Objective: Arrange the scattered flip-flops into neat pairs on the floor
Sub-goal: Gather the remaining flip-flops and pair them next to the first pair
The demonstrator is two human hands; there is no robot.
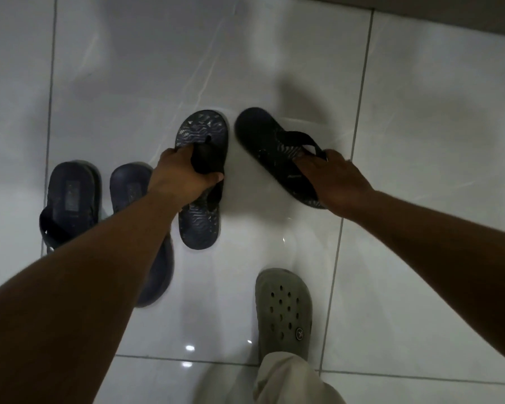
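The light is dim and gray. Small bright spots shine on the glossy floor [274,68]. The edges bend and look blurry.

This looks like a home interior, perhaps an entryway or hallway: a glossy white marbled tile floor [274,53] with thin grout lines, casual footwear on it, namely dark flip-flops [200,182], slide sandals [70,193] and a worn grey clog [283,313].

My left hand [181,173] is closed around the strap of the left flip-flop [200,182], arm stretched down. To that flip-flop's right, my right hand [337,182] grips another strap, arm extended.
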